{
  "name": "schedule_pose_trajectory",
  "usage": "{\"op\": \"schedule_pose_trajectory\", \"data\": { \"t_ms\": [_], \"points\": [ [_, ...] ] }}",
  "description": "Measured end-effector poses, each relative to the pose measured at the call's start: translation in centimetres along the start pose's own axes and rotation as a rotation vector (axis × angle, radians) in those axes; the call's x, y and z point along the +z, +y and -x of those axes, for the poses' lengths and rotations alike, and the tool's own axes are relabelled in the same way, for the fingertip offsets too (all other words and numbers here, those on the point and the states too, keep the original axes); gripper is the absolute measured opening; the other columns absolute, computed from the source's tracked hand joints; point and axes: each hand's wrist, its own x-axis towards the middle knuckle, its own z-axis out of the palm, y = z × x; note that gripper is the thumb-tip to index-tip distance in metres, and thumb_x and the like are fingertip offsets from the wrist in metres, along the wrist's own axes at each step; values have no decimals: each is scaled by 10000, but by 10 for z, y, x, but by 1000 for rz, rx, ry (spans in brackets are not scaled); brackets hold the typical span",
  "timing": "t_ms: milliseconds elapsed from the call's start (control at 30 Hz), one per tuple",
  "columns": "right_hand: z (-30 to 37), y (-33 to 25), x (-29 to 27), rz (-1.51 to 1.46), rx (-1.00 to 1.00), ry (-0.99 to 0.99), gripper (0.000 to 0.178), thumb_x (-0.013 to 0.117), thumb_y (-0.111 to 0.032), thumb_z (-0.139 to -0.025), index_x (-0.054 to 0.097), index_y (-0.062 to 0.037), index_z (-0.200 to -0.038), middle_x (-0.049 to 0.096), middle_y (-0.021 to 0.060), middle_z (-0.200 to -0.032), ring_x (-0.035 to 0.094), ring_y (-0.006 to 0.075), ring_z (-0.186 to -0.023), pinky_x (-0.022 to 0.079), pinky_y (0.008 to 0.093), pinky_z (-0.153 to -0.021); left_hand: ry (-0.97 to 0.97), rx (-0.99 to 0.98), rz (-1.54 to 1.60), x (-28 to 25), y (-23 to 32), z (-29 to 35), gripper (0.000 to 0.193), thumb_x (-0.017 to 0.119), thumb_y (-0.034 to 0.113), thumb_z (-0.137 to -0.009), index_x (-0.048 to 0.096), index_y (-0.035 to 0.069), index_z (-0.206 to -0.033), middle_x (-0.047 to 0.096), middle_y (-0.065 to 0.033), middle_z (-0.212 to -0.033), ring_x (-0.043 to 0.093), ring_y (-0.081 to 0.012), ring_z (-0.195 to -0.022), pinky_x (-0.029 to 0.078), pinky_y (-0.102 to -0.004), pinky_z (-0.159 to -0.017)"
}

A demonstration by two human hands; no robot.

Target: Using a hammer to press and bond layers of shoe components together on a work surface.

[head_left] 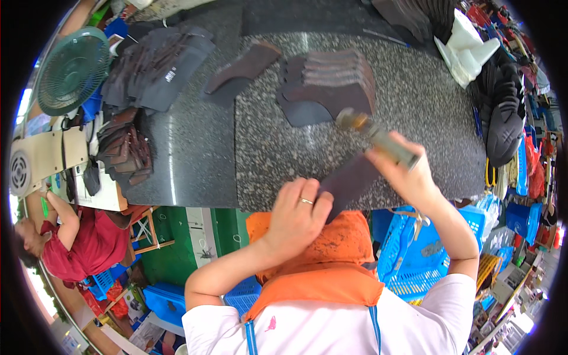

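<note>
My left hand (299, 213), with a ring on one finger, grips the near end of a dark, flat shoe-upper piece (352, 182) at the table's front edge. My right hand (408, 171) is closed around a blurred, stubby grey cylindrical tool with a brownish end (378, 137), just above the piece's far end. I cannot make out the tool's exact kind. Beyond my hands, several similar cut pieces lie overlapped in a stack (331, 89) on the speckled stone tabletop (260, 154). A separate pair of pieces (245, 68) lies left of them.
Heaps of dark pieces (154, 71) cover the left side, by a green fan (74, 71). A white stand (464, 50) and black shoe forms (506, 118) are at right. Below are blue baskets (414, 260). A person in red (89, 242) sits at far left.
</note>
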Motion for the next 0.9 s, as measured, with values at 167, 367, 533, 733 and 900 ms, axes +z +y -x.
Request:
{"op": "schedule_pose_trajectory", "data": {
  "t_ms": [167, 367, 533, 733, 900],
  "points": [
    [-79, 26, 3, -80, 89, 309, 248, 694, -181, -875, 646, -12, -1050, 675, 132, -802, 682, 251, -781, 515, 360, -742, 123, -444, 802, -17, -59, -43, 223, 539, -84, -830, 567, 47, -1008, 556, -63, -1026, 560, -153, -964, 455, -297, -877],
    [-124, 24, 11, -133, 137, 285, 259, 685, -191, -875, 601, 16, -1006, 678, 161, -904, 663, 303, -847, 507, 400, -792, 289, -802, 1242, -30, -188, -84, 338, 567, -92, -848, 589, -10, -1176, 616, -82, -1108, 603, -152, -1012, 492, -289, -908],
    [-132, 13, 9, 35, 123, 201, 262, 707, -167, -845, 602, 26, -987, 649, 193, -1009, 611, 346, -992, 479, 442, -880, 222, -760, 547, -17, -202, -87, 298, 605, -55, -810, 637, -8, -1102, 643, -111, -1071, 629, -223, -1016, 498, -348, -899],
    [-132, 16, 4, -66, 117, 230, 265, 732, -143, -822, 592, 13, -984, 600, 189, -1057, 619, 344, -985, 489, 425, -868, 74, -437, -310, -46, -185, -102, 330, 740, 39, -735, 670, 42, -1058, 623, -157, -976, 601, -340, -997, 491, -404, -849],
    [-129, 19, 2, -204, 172, 182, 294, 740, -148, -818, 570, 5, -1003, 623, 174, -983, 643, 292, -943, 494, 394, -836, 6, -30, -203, -4, -73, -133, 358, 839, 313, -686, 651, 63, -861, 603, -134, -894, 596, -303, -897, 488, -428, -796]
  ]
}}
